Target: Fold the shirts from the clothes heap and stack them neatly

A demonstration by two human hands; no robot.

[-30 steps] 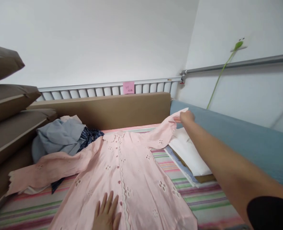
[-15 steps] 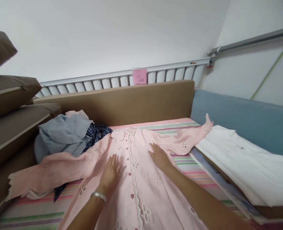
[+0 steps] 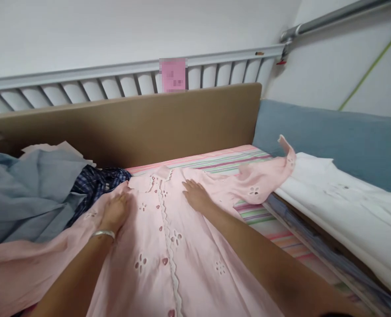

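A pink long-sleeved shirt (image 3: 195, 246) with heart-shaped buttons, scalloped trim and cut-out flowers lies spread face up, its collar away from me. Flat on its left shoulder area rests my left hand (image 3: 116, 212), a silver bangle on the wrist, fingers extended and slightly blurred. My right hand (image 3: 197, 196) lies palm down on the upper chest on the other side of the button row, fingers stretched out. Neither hand grips the cloth. One sleeve reaches right with its cuff curled up; the other runs out at the left edge.
At left are a heap of light blue cloth (image 3: 26, 198) and a dark plaid cloth (image 3: 94, 185). Folded white cloth (image 3: 347, 211) lies at right. A brown panel (image 3: 182, 123), a white radiator (image 3: 112, 86) and a blue cushion (image 3: 330, 132) bound the striped sheet (image 3: 248, 152).
My hands have slid up the shirt toward the collar and spread apart, the left one onto the shoulder. The view has moved closer, and the stacked brown cushions at left have mostly left it.
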